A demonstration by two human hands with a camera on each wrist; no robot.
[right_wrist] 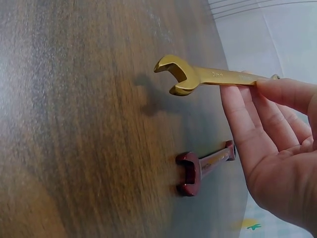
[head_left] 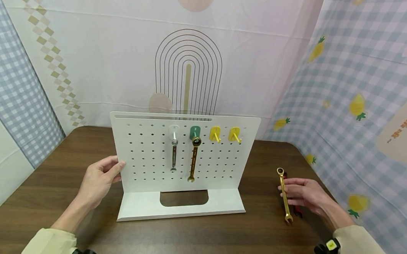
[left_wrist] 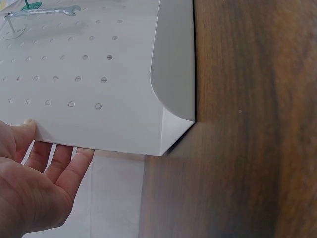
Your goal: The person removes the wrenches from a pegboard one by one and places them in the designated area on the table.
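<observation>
My left hand (head_left: 98, 179) pinches the left edge of a white pegboard stand (head_left: 142, 170), thumb in front and fingers behind. Off to the right, my right hand (head_left: 305, 193) holds a gold combination wrench (head_left: 284, 196) between thumb and fingers, raised over the table. Below it a red wrench (right_wrist: 193, 173) lies on the wood, mostly hidden by the hand in the head view. On the board, a small silver wrench (head_left: 174, 156) hangs from a white hook (head_left: 174, 130), and a darker golden wrench (head_left: 193, 161) from a green hook (head_left: 195, 131).
Two yellow hooks (head_left: 215, 133) on the board's right side carry nothing. The stand's base has a cutout through which the brown table (head_left: 197, 241) shows. Patterned cloth (head_left: 262, 61) hangs behind the table and along its sides.
</observation>
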